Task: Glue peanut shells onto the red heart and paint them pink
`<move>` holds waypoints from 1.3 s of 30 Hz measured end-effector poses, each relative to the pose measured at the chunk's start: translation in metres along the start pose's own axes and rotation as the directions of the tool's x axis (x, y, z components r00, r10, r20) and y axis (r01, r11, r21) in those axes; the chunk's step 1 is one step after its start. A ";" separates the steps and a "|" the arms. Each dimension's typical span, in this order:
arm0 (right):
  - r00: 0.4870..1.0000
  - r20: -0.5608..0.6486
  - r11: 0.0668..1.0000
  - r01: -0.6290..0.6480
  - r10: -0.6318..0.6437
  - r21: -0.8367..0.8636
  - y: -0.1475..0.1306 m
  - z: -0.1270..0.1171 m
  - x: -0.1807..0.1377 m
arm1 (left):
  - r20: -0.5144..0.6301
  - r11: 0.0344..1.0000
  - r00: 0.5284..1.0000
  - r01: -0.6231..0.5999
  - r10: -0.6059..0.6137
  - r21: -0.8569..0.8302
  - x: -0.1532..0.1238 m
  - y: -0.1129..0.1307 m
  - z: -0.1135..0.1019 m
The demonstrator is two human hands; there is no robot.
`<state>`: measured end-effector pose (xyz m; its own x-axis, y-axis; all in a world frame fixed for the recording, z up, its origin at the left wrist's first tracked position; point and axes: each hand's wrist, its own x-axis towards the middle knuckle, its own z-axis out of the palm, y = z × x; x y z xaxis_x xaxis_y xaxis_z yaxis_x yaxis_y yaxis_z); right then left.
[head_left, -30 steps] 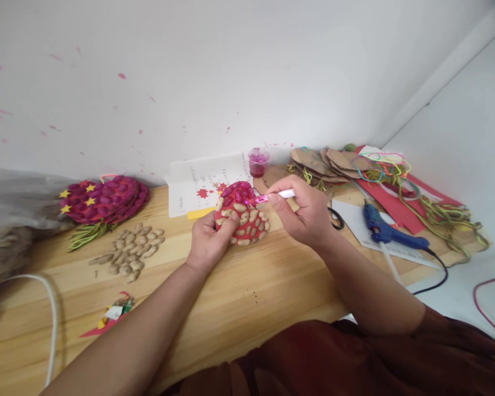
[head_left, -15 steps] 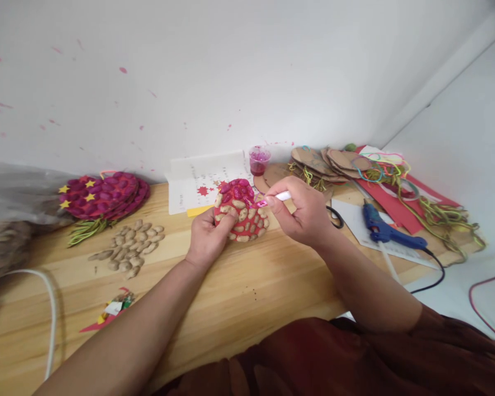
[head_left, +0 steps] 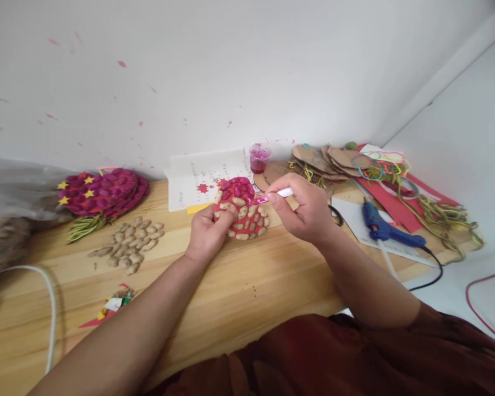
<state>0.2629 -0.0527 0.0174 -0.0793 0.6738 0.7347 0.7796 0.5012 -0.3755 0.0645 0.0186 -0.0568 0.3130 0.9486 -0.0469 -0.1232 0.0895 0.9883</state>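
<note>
My left hand (head_left: 210,231) grips the lower left edge of a round red disc (head_left: 241,224) covered with peanuts, its thumb on top. The peanuts on the disc's upper part are wet with magenta paint, while the lower ones are bare tan shells. My right hand (head_left: 301,209) pinches a white-handled paintbrush (head_left: 286,192) whose magenta-stained tip is at the disc's upper right edge. Behind the disc stands a clear plastic cup (head_left: 259,159) holding magenta paint.
Loose peanuts (head_left: 134,242) lie left, near finished magenta discs (head_left: 103,192) with yellow stars. Cardboard discs (head_left: 313,158), yarn (head_left: 445,217) and a blue glue gun (head_left: 390,231) with its cord are at right. A white cable (head_left: 49,297) curves at front left.
The paintbrush has shifted slightly and its handle lies a little flatter, still at the disc's upper right. Both hands keep their grip, and the whole view has shifted slightly.
</note>
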 end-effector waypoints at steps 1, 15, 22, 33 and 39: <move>1.000 0.003 1.000 -0.001 0.001 0.006 0.000 0.000 0.000 | 0.005 1.000 1.000 0.005 -0.005 0.001 0.001 -0.001 0.000; 0.999 0.049 1.000 0.013 -0.013 0.004 0.000 0.001 -0.001 | 0.044 0.995 0.999 0.031 -0.027 -0.099 0.005 -0.004 -0.002; 0.996 0.078 0.999 0.040 -0.039 -0.022 0.000 0.001 0.000 | 0.026 0.997 0.999 0.027 -0.025 -0.074 0.005 -0.001 -0.001; 0.992 0.111 0.998 0.055 -0.053 -0.011 0.000 0.001 -0.001 | 0.017 0.999 0.999 0.031 -0.031 -0.020 0.006 -0.002 -0.002; 0.987 0.142 0.995 0.089 -0.081 -0.048 -0.001 0.001 -0.001 | 0.033 1.000 0.999 0.018 -0.018 0.004 0.007 -0.001 -0.002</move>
<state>0.2616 -0.0537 0.0168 -0.2295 0.7011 0.6751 0.7987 0.5320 -0.2811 0.0644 0.0257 -0.0581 0.3463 0.9362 -0.0602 -0.1136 0.1055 0.9879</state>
